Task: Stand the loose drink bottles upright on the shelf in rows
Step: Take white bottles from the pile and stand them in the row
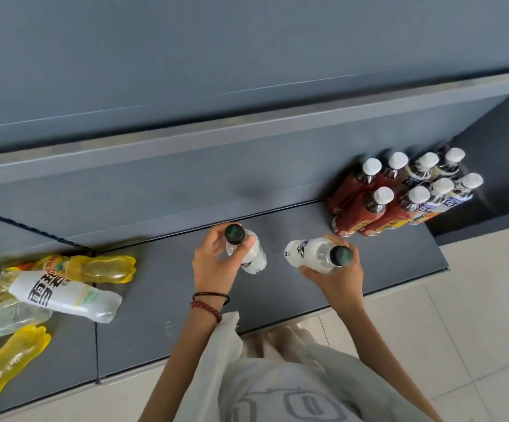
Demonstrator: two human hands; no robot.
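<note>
My left hand (213,263) grips a white bottle with a black cap (254,254) near its neck, held roughly upright over the grey shelf (168,281). My right hand (337,277) holds a second white black-capped bottle (306,252), tilted with its base pointing left. At the shelf's right end, several white-capped bottles (399,193) stand upright in two rows, red ones on the left and pale ones on the right. At the left end, loose bottles lie on their sides: a white one with black lettering (64,295) and yellow ones (104,268).
An upper shelf edge (247,132) runs across above the working shelf. The shelf's right end (439,254) meets a pale tiled floor (475,315). More yellow and clear bottles (6,357) lie at the far left.
</note>
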